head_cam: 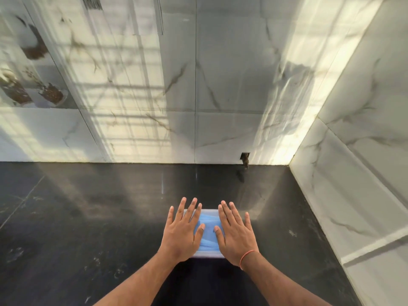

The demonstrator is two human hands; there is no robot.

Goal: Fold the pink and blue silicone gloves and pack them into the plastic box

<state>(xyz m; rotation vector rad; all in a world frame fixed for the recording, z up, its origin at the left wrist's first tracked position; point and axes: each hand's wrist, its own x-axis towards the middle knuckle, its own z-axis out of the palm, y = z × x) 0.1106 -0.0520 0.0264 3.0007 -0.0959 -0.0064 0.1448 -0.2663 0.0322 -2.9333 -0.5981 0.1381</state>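
The plastic box (208, 254) sits on the dark, glossy bench (88, 228), near its front and a little right of centre, well apart from the marble-tiled wall (220, 85) behind and the side wall (353, 173) at the right. Blue glove material (208, 230) shows through its pale top, in the gap between the two hands; no pink glove can be made out. The left hand (182, 231) lies flat over the left half of the box, fingers straight and spread, their tips reaching past the far edge, the thumb pointing inward onto the blue area. The right hand (237, 231) mirrors it on the right half, fingers straight and a little fanned, thumb likewise turned in toward the middle, so the two thumbs are near each other but apart. Neither grip curls round anything: both are wide and flat, palms down and resting on the top of the box. Whether a lid covers the box cannot be told. A thin red thread band (246, 257) circles the right wrist. A small dark notch (245, 159) marks the foot of the back wall.
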